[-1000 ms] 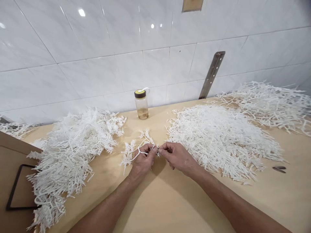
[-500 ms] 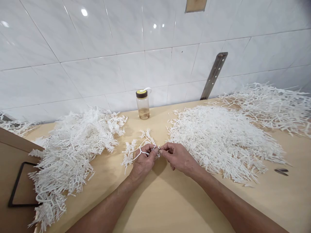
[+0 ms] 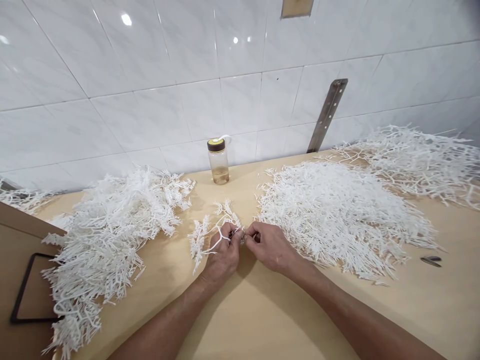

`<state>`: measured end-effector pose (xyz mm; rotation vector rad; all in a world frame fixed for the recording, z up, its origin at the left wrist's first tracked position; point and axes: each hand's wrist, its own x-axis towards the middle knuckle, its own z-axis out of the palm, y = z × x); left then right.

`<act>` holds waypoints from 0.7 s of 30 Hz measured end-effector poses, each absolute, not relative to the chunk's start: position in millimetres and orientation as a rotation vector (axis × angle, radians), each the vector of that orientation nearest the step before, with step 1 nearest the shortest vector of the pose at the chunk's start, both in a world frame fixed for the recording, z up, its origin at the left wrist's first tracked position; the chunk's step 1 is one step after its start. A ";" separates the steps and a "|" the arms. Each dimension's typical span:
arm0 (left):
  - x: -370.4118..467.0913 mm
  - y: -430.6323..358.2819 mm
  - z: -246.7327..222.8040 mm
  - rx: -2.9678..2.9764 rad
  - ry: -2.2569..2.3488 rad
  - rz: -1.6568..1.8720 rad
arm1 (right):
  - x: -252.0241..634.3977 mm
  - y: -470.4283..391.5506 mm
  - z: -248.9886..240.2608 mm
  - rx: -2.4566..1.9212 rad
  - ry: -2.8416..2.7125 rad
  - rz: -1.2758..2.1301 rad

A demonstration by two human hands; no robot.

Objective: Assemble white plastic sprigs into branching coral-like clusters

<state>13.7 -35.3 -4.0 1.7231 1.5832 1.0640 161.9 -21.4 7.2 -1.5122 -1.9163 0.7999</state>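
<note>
A white branching plastic sprig with feathery tips spreads out to the left of my fingers. My left hand is closed in a pinch around its stem. Close against it, my right hand pinches at the end of the same sprig, thumb and forefinger together. The small bit between the two sets of fingertips is mostly hidden. Both hands are just above the wooden table.
A heap of feathery white sprigs lies left, loose white pieces right, and bare branching stems behind those. A lidded bottle stands by the tiled wall. Small snips lie far right; a brown box with a black handle is left.
My right hand has turned slightly and its fingers have curled in closer to the left fingertips. The whole view has shifted a little. The sprig stays in my left hand.
</note>
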 end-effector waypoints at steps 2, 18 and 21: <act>13.4 -37.2 -3.1 1.785 1.609 1.059 | 159.6 -22.7 3.0 -1.508 -1.978 0.725; 11.3 -23.6 -1.9 1.189 1.177 1.182 | 215.7 -2.7 30.9 -1.594 -1.630 0.057; 11.7 -25.7 2.6 1.178 1.187 1.198 | 199.0 -9.5 27.1 -1.550 -1.753 0.507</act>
